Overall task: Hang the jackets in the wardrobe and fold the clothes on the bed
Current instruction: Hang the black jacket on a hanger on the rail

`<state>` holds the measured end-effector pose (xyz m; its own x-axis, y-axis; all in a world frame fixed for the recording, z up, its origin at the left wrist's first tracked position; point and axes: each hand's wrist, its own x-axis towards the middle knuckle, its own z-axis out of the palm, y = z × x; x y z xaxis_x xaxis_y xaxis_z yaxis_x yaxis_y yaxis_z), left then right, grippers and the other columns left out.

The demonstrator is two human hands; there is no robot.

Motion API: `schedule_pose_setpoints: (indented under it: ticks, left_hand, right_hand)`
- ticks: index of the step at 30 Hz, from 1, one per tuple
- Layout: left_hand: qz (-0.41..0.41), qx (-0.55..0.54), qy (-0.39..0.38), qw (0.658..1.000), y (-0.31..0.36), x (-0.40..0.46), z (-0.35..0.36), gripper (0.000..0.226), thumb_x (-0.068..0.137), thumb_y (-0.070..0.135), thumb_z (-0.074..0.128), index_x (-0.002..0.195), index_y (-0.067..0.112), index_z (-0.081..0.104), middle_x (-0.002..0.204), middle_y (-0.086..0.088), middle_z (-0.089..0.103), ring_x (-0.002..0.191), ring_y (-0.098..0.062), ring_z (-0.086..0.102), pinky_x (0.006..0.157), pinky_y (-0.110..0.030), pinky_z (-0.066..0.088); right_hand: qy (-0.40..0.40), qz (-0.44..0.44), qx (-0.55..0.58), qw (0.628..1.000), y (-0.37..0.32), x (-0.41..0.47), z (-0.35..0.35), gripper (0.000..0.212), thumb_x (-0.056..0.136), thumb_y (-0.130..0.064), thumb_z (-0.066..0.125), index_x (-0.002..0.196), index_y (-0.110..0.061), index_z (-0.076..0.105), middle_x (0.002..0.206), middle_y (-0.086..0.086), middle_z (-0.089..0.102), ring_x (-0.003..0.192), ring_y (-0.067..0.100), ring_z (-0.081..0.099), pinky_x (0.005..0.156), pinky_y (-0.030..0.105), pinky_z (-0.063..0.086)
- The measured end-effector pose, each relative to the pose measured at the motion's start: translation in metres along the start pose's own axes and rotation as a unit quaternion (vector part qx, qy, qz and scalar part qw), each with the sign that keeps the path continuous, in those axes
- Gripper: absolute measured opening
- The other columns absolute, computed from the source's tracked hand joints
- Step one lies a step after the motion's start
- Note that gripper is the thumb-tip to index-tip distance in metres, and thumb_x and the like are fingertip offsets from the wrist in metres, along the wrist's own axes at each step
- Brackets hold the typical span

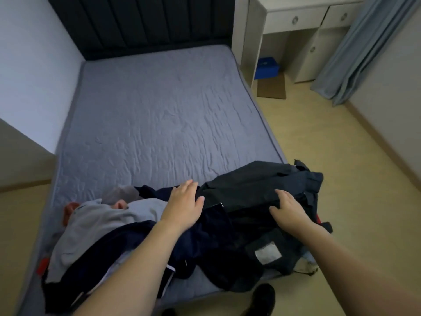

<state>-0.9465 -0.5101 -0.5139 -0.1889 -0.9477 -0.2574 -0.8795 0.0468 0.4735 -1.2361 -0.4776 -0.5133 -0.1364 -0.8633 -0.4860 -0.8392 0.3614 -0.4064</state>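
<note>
Head view, hands (237, 208) resting on dark jacket (257, 185), bed (159, 115)

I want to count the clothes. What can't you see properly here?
Head view only:
- Clothes pile: garments overlap, so no sure count; the arms cover part.
- Dark jacket: its lower half is bunched under other cloth.
- Right hand: fingertips sink into the fabric, grip unclear.
- Wardrobe: outside the frame.
- Blue box under the desk: too small to identify.

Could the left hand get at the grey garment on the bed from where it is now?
Probably yes. The left hand rests open on the dark clothes, and the grey garment lies right beside it at the pile's left, uncovered on top, with nothing between them.
</note>
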Motion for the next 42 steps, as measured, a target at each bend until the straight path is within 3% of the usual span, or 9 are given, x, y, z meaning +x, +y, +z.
schedule_pose_setpoints:
  ticks: [13, 20, 24, 27, 29, 32, 36, 39, 42]
  left_hand:
    - [-0.070, 0.063, -0.134, 0.987, 0.113, 0.090, 0.158, 0.060, 0.101, 0.033, 0.045, 0.154, 0.013, 0.025, 0.161, -0.006, 0.021, 0.147, -0.020, 0.021, 0.122, -0.042, 0.011]
    - [0.026, 0.103, -0.142, 0.984, 0.225, 0.233, 0.285, 0.070, 0.097, 0.033, 0.050, 0.156, 0.018, 0.014, 0.163, -0.004, 0.012, 0.150, -0.023, 0.010, 0.123, -0.043, 0.006]
    - [0.070, 0.165, -0.137, 0.974, 0.275, 0.294, 0.354, 0.087, 0.093, 0.039, 0.057, 0.156, 0.020, 0.002, 0.159, -0.007, 0.020, 0.147, -0.028, 0.015, 0.122, -0.046, 0.007]
    - [0.069, 0.213, -0.162, 0.961, 0.288, 0.313, 0.373, 0.050, 0.094, 0.039, 0.056, 0.137, 0.022, 0.039, 0.128, -0.006, 0.056, 0.121, -0.030, 0.049, 0.102, -0.043, 0.034]
    - [0.055, 0.114, -0.168, 0.978, 0.290, 0.315, 0.365, 0.017, 0.096, 0.034, 0.050, 0.110, 0.026, 0.053, 0.107, 0.000, 0.065, 0.102, -0.027, 0.060, 0.081, -0.038, 0.043]
    - [0.053, -0.062, -0.101, 0.992, 0.290, 0.308, 0.317, 0.013, 0.096, 0.029, 0.048, 0.096, 0.031, 0.061, 0.094, 0.011, 0.066, 0.092, -0.015, 0.062, 0.076, -0.037, 0.050]
    - [0.034, -0.257, 0.058, 0.964, 0.297, 0.283, 0.220, 0.025, 0.097, 0.017, 0.055, 0.088, 0.040, 0.061, 0.095, 0.010, 0.056, 0.090, 0.007, 0.056, 0.083, -0.011, 0.040]
    - [-0.037, -0.373, 0.215, 0.902, 0.303, 0.250, 0.132, 0.023, 0.098, 0.024, 0.053, 0.083, 0.039, 0.063, 0.091, 0.011, 0.065, 0.086, 0.004, 0.061, 0.081, -0.016, 0.047]
    - [-0.077, -0.396, 0.359, 0.842, 0.301, 0.205, 0.042, 0.019, 0.096, 0.032, 0.050, 0.082, 0.037, 0.062, 0.083, 0.017, 0.067, 0.082, -0.004, 0.062, 0.081, -0.027, 0.050]
  right_hand:
    - [-0.019, 0.019, 0.063, 0.998, 0.191, 0.131, -0.041, 0.066, 0.090, -0.014, 0.050, 0.150, -0.011, 0.024, 0.155, 0.009, 0.025, 0.142, 0.028, 0.027, 0.113, 0.040, 0.029]
    - [-0.022, 0.113, 0.221, 0.969, 0.312, 0.251, -0.023, 0.077, 0.085, -0.006, 0.055, 0.151, -0.018, 0.018, 0.150, 0.007, 0.028, 0.124, 0.034, 0.044, 0.090, 0.043, 0.048]
    - [-0.022, 0.162, 0.196, 0.967, 0.375, 0.295, -0.004, 0.092, 0.083, -0.012, 0.065, 0.154, -0.019, 0.006, 0.159, 0.006, 0.019, 0.142, 0.031, 0.028, 0.107, 0.045, 0.038]
    - [-0.045, 0.176, 0.188, 0.965, 0.398, 0.310, 0.011, 0.097, 0.079, -0.016, 0.067, 0.154, -0.020, 0.006, 0.159, 0.007, 0.020, 0.142, 0.031, 0.029, 0.109, 0.046, 0.037]
    - [-0.065, 0.162, 0.199, 0.964, 0.396, 0.314, 0.014, 0.101, 0.076, -0.022, 0.073, 0.154, -0.019, 0.008, 0.157, 0.007, 0.023, 0.140, 0.031, 0.031, 0.108, 0.046, 0.038]
    - [-0.090, 0.089, 0.264, 0.956, 0.371, 0.312, 0.007, 0.102, 0.066, -0.035, 0.084, 0.149, -0.023, 0.026, 0.145, 0.007, 0.041, 0.132, 0.029, 0.043, 0.105, 0.048, 0.042]
    - [-0.092, 0.033, 0.289, 0.952, 0.305, 0.296, -0.033, 0.076, 0.058, -0.037, 0.088, 0.120, -0.022, 0.047, 0.116, 0.002, 0.060, 0.110, 0.023, 0.057, 0.092, 0.043, 0.050]
    - [-0.133, -0.042, 0.188, 0.972, 0.236, 0.273, -0.080, 0.057, 0.063, -0.047, 0.084, 0.103, -0.028, 0.049, 0.092, -0.013, 0.054, 0.092, 0.016, 0.056, 0.071, 0.030, 0.043]
    - [-0.182, -0.126, 0.092, 0.971, 0.163, 0.240, -0.125, 0.043, 0.072, -0.043, 0.076, 0.106, -0.027, 0.055, 0.094, -0.007, 0.057, 0.092, 0.019, 0.058, 0.074, 0.029, 0.043]
